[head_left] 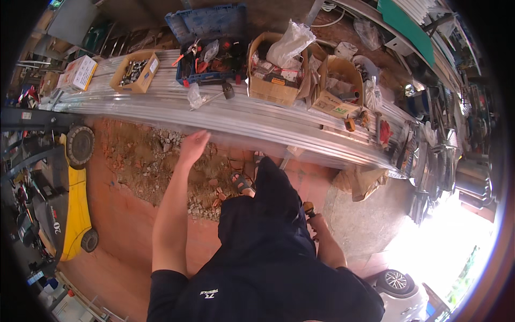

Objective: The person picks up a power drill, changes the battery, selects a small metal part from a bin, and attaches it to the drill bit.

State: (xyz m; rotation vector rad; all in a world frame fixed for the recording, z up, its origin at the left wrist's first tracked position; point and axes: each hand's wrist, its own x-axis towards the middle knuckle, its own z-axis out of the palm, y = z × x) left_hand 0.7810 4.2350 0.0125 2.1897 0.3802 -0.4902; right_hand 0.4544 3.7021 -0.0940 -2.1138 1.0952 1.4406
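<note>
Reaching forward, my left hand (194, 147) is at the near edge of a stack of long silvery metal profiles (257, 114). Its fingers are pressed together; whatever may lie between them is too blurred to make out. My right hand (320, 225) hangs low beside my right thigh, closed around a yellow-and-black hand tool (308, 208). Only the tool's top end shows, and my hand and leg hide the rest. On the profiles, ahead of my left hand, lie a clear plastic bag (196, 96) and a dark-headed tool with a metal shaft (228, 91).
A blue toolbox (206, 21), a carton of metal parts (135, 72) and two fuller cartons (273, 92) (338, 104) line the profiles. Rubble (161, 161) covers the floor ahead-left. A yellow-and-black wheeled machine (75, 209) stands left. Brown paper (359, 182) lies right.
</note>
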